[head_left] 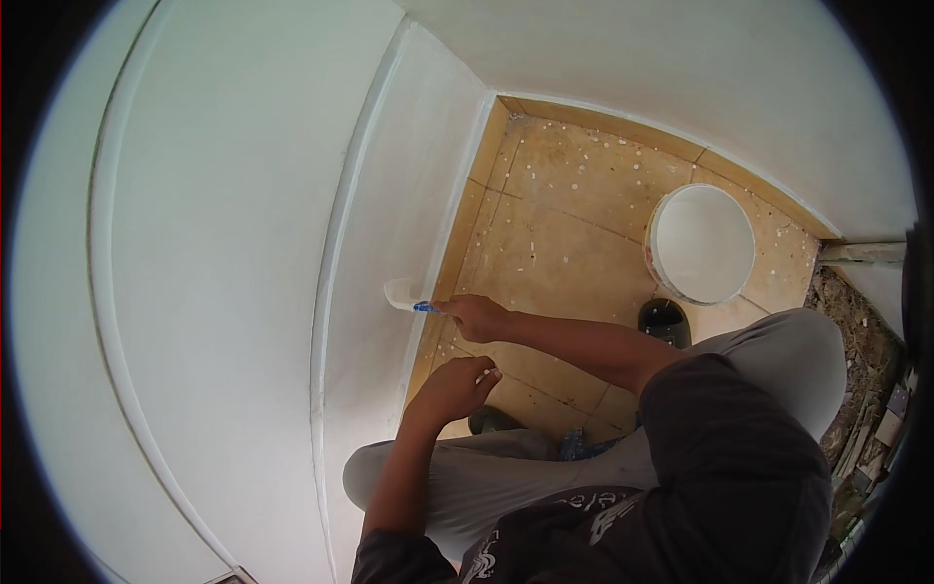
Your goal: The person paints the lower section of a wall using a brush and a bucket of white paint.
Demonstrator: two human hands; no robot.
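My right hand (475,316) grips a paintbrush (407,296) with a blue ferrule. Its white-loaded bristles press against the white wall (389,224) low down, just above the tan skirting strip (457,234). My left hand (455,385) hovers below the right one, close to the wall's base. Its fingers are loosely curled and flecked with white paint, and it holds nothing that I can see. I am crouched, my grey trouser knees in front of me.
A white bucket (700,243) of paint stands on the tan tiled floor (564,214), which is spotted with white drips. My dark shoes (665,321) rest on the tiles. Rubble and scrap lie at the right edge (866,389).
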